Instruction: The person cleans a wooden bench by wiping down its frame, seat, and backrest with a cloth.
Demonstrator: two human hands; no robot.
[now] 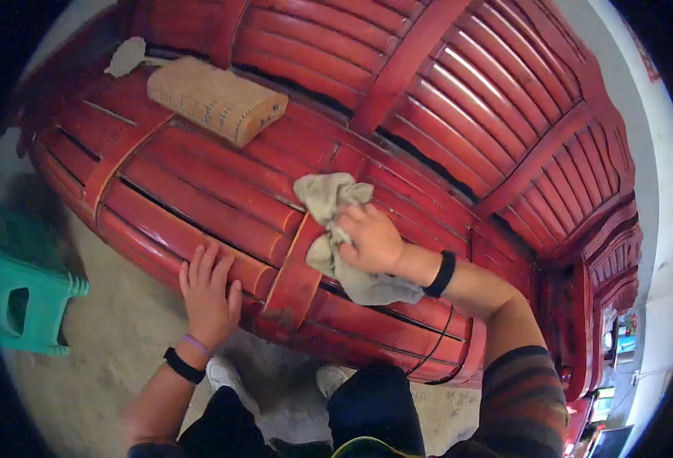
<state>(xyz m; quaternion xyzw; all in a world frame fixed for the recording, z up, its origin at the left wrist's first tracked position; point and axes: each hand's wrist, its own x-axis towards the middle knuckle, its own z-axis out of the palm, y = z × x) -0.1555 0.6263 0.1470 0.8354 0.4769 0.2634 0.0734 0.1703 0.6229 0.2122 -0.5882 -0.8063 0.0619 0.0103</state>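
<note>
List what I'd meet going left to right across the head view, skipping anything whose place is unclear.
Green stool → left hand → pale cloth → right-wrist black band → striped sleeve.

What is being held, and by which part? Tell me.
The right hand holds a cloth by its bunched middle; the left hand holds nothing.

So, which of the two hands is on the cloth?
The right hand, resting on the bunched cloth. The left hand, with a purple band at its wrist, is clear of it, spread on the red bench.
</note>
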